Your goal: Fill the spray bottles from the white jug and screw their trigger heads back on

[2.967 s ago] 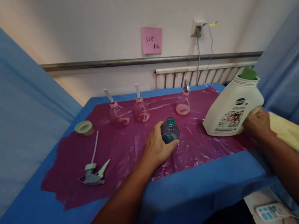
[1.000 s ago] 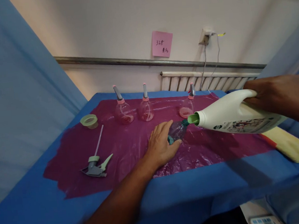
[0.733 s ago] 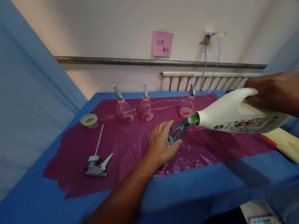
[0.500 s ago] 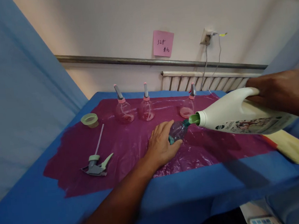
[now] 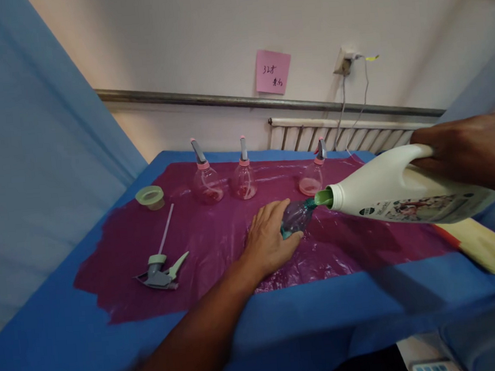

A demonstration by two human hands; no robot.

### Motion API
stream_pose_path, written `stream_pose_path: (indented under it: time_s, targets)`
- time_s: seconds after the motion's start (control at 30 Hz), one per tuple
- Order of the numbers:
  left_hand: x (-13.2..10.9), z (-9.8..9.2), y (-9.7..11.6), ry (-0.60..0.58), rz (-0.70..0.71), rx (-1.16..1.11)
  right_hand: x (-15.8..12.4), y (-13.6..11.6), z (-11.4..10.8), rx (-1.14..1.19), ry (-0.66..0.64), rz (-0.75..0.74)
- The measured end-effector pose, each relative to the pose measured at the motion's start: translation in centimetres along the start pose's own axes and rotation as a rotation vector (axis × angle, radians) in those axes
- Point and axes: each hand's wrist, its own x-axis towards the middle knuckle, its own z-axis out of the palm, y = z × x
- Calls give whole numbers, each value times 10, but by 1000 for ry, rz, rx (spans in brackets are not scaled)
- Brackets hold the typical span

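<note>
My left hand point(image 5: 272, 238) wraps round a clear spray bottle point(image 5: 297, 217) with teal liquid in it and no spray head on its neck. The bottle leans toward the right. My right hand point(image 5: 447, 148) grips the handle of a large cream-white detergent jug point(image 5: 398, 195), tipped on its side. The jug's green spout point(image 5: 324, 197) meets the bottle's mouth. To the left lies a loose grey-and-green spray head point(image 5: 158, 277), its straw pointing away from me.
Three pink-collared spray bottles point(image 5: 244, 180) stand at the back of the purple plastic sheet point(image 5: 127, 253). A pale green tub point(image 5: 150, 198) sits at left, a yellow cloth point(image 5: 487, 245) at right. Behind runs a wall rail point(image 5: 205, 100).
The view has shifted very slightly. Both hands keep their hold, and jug and bottle stay together at the mouth. More teal liquid seems to show in the bottle.
</note>
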Motion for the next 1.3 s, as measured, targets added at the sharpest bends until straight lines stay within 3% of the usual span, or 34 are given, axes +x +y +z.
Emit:
stream_pose_path:
  time_s: [0.53, 0.73, 0.93, 1.17, 1.3]
  targets:
    - [0, 0, -1, 5, 15, -7, 1, 3, 0, -45, -27, 9]
    - [0, 1, -1, 4, 5, -7, -2, 3, 7, -15, 97, -21]
    - [0, 1, -1, 2, 6, -13, -3, 1, 6, 38, 137, -48]
    - [-1, 0, -1, 5, 9, -33, -2, 0, -4, 0, 51, -13]
    - [-1, 1, -1, 17, 17, -33, -3, -3, -6, -10, 68, -13]
